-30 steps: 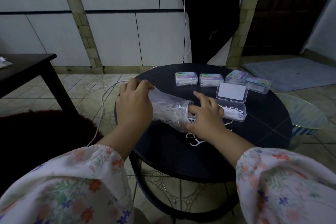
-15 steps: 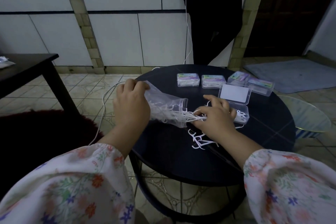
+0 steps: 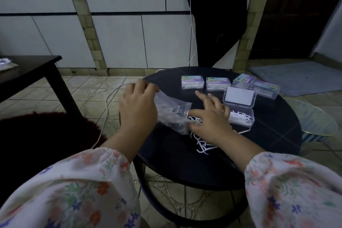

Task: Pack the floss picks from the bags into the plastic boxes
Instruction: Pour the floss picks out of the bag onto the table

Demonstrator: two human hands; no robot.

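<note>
On the round dark worktop (image 3: 268, 146), left hand (image 3: 137, 111) pinching clear bag (image 3: 172, 114) — right hand (image 3: 211, 118), fingers spread, at its mouth over floss picks (image 3: 194, 120), open box (image 3: 240, 116) just beside.

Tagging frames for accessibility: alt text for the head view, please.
A person's left hand holds a clear bag of floss picks on a round dark table while the right hand reaches at its mouth. An open box lies beside loose picks.
</note>
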